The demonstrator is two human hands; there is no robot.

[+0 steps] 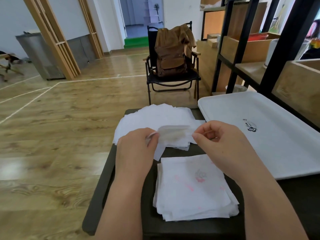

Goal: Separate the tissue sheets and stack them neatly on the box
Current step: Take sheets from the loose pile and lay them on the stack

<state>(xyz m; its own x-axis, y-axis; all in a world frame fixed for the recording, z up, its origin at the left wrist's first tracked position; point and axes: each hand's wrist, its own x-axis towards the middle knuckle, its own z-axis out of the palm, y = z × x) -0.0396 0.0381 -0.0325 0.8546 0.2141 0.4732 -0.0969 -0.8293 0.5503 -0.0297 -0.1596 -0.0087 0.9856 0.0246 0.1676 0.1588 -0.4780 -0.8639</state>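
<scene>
Tissue sheet (174, 134), blurred, hangs pinched between the left hand (136, 146) and right hand (223, 141), each gripping one edge. Beyond the hands lies a loose tissue pile (155, 116); beneath the wrists, a neat stack (192, 189) covers the box, its pink print showing through. Right of the right hand sits a white tray (277, 153).

2 hands: left hand (136, 144), right hand (223, 141); 1 tissue sheet (174, 134) held betw them; 2 tissue piles: far pile (155, 116), near stack (192, 189); 1 white tray (277, 135); 1 chair (173, 80) w/ 1 brown bag (171, 54)
</scene>
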